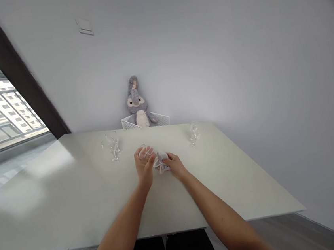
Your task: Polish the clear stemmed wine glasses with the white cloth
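Note:
Over the middle of the white table, my left hand [144, 163] is wrapped round a clear glass [145, 152], whose rim shows above the fingers. The lower part of this glass is hidden by the hand and a cloth. A bunched white cloth [160, 162] is pinched in my right hand [174, 165], just right of the glass. The cloth appears to meet the glass at its near right side; exactly where they touch I cannot make out.
Clear stemmed glassware [113, 146] stands at the table's far left, and more clear glassware [194, 132] at the far right. Behind the far edge of the table [227, 190], a grey plush toy [137, 106] sits in a white perforated basket [163, 119] against the wall.

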Tool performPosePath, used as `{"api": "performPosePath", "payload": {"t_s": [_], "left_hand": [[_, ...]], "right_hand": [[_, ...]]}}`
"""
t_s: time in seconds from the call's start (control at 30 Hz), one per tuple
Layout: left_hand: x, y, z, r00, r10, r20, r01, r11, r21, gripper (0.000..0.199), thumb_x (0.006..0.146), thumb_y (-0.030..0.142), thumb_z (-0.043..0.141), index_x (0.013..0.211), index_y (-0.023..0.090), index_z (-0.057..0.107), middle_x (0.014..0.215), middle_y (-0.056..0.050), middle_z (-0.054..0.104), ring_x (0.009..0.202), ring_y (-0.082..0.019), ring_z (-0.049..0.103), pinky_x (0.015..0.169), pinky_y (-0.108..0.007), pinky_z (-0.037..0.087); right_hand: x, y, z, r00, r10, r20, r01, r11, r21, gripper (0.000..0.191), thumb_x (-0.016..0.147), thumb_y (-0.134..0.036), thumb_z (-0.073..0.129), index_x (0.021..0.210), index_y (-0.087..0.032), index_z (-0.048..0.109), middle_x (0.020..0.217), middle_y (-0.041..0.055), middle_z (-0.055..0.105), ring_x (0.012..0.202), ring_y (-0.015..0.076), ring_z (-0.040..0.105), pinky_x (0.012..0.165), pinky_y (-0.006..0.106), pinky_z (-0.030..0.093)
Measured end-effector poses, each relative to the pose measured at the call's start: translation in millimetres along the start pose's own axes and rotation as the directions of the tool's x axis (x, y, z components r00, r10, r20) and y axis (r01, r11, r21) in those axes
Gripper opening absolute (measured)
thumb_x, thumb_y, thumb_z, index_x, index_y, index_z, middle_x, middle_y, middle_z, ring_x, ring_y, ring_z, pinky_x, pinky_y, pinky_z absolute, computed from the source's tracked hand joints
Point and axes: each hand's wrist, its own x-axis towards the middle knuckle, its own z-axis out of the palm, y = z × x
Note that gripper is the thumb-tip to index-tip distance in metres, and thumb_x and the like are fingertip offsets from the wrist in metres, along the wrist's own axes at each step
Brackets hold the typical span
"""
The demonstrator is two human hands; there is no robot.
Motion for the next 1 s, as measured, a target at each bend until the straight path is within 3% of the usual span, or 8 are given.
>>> {"api": "performPosePath", "payload": {"t_s": [0.13,0.3,0.37,0.43,0.5,0.6,0.8,1.0], "left_hand": [[0,3,1.7,0.989,0.148,-0.011,-0.147,0.989,0.032,0.054,0.070,0.032,0.065,0.114,0.025,0.034,0.120,-0.011,0.045,0.113,-0.023,0.048,0.094,-0.039,0.039],[9,12,-4.7,0.893,0.432,-0.124,-0.407,0.894,0.184,0.059,0.068,0.029,0.068,0.115,0.024,0.032,0.118,-0.011,0.045,0.115,-0.023,0.045,0.095,-0.043,0.038],[11,13,-8.4,0.841,0.527,-0.120,-0.486,0.835,0.257,0.061,0.068,0.028,0.067,0.116,0.024,0.030,0.120,-0.012,0.045,0.117,-0.022,0.044,0.096,-0.044,0.036],[10,10,-10.2,0.813,0.579,-0.070,-0.532,0.785,0.317,0.064,0.068,0.028,0.067,0.118,0.022,0.028,0.121,-0.014,0.045,0.117,-0.023,0.043,0.096,-0.045,0.036],[4,4,-8.9,0.810,0.587,0.019,-0.559,0.761,0.329,0.065,0.067,0.028,0.068,0.119,0.022,0.028,0.122,-0.015,0.045,0.117,-0.024,0.043,0.095,-0.046,0.036],[-9,-9,-2.4,0.830,0.516,0.211,-0.556,0.788,0.264,0.067,0.068,0.029,0.067,0.121,0.022,0.027,0.123,-0.016,0.045,0.114,-0.025,0.046,0.091,-0.046,0.040],[-16,-24,1.4,0.830,0.287,0.478,-0.492,0.780,0.386,0.083,0.068,0.037,0.065,0.133,0.026,0.015,0.134,-0.015,0.035,0.122,-0.026,0.037,0.097,-0.047,0.033],[-10,-25,-1.1,0.942,0.108,0.317,-0.275,0.790,0.548,0.065,0.079,0.041,0.050,0.133,0.025,0.018,0.125,-0.013,0.045,0.113,-0.022,0.046,0.088,-0.042,0.042]], "right_hand": [[-8,-4,11,0.987,0.129,0.100,-0.148,0.965,0.215,0.032,0.075,-0.046,0.047,0.083,-0.015,0.052,0.066,0.0041,0.061,0.054,0.0160,0.059,0.049,0.029,0.048],[-21,-12,15,0.952,0.115,0.283,-0.042,0.967,-0.252,0.045,0.080,-0.058,0.036,0.077,-0.017,0.054,0.062,0.0016,0.057,0.049,0.0129,0.054,0.044,0.024,0.042],[-27,-16,12,0.955,0.009,0.296,0.150,0.847,-0.510,0.048,0.083,-0.057,0.030,0.078,-0.018,0.058,0.070,0.0024,0.059,0.059,0.0133,0.057,0.051,0.023,0.042],[-31,-21,10,0.969,-0.174,0.177,0.248,0.644,-0.723,0.045,0.085,-0.054,0.029,0.089,-0.022,0.060,0.088,0.0037,0.061,0.074,0.0146,0.059,0.060,0.023,0.041],[-33,-24,10,0.938,-0.343,0.044,0.214,0.476,-0.853,0.040,0.086,-0.050,0.032,0.108,-0.024,0.054,0.102,0.0050,0.058,0.081,0.0147,0.058,0.062,0.023,0.039],[-32,-23,10,0.906,-0.423,0.008,0.188,0.387,-0.903,0.040,0.085,-0.046,0.037,0.117,-0.024,0.049,0.099,0.0046,0.059,0.076,0.0134,0.057,0.059,0.022,0.036],[-11,-16,-17,0.930,-0.345,-0.128,0.082,0.535,-0.841,0.031,0.084,-0.042,0.039,0.088,-0.023,0.063,0.082,0.0020,0.066,0.072,0.0150,0.059,0.060,0.022,0.037],[8,1,-93,0.884,-0.141,-0.446,-0.202,0.745,-0.636,0.026,0.074,-0.037,0.050,0.081,-0.018,0.066,0.066,0.0024,0.065,0.064,0.0156,0.059,0.060,0.022,0.040]]}}
